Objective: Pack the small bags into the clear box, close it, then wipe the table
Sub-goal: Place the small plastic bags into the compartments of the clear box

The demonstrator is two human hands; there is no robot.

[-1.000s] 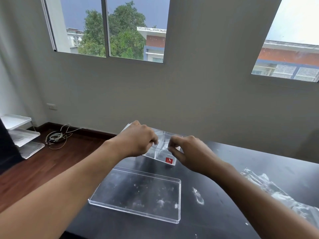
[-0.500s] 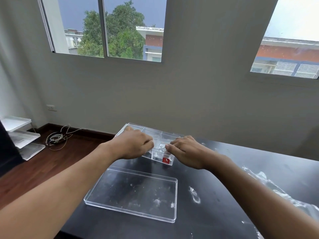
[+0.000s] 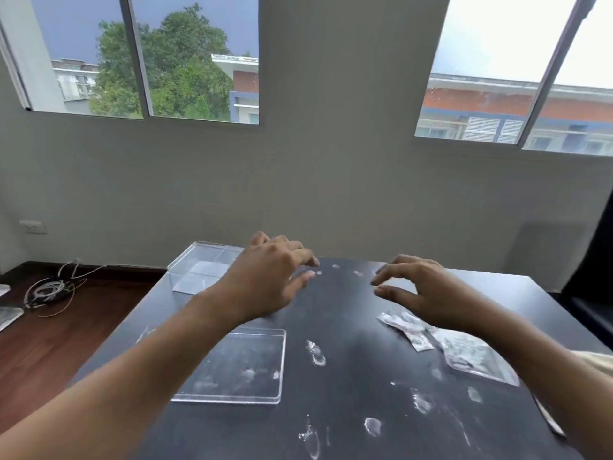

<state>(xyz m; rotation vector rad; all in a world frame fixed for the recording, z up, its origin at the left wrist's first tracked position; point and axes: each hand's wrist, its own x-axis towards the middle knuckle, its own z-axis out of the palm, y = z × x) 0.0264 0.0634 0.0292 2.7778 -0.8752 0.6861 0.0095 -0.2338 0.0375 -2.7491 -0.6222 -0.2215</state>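
Observation:
The clear box [image 3: 199,265] stands open at the far left corner of the black table [image 3: 351,327]. Its flat clear lid [image 3: 245,370] lies nearer me, partly under my left forearm. My left hand [image 3: 268,277] hovers just right of the box, fingers apart, holding nothing. My right hand [image 3: 418,290] hovers over the table's far middle, fingers curled but apart and empty. Small clear bags [image 3: 408,327] lie on the table beneath my right wrist, with a larger clear bag [image 3: 474,358] beside them.
White smears and spots [image 3: 315,353] mark the table top toward the front. A coil of cable [image 3: 49,290] lies on the wooden floor at the left. The wall with two windows stands close behind the table.
Both hands have let go of the box and moved right of it, opening. The view has swung right, so the bags on the right show more fully.

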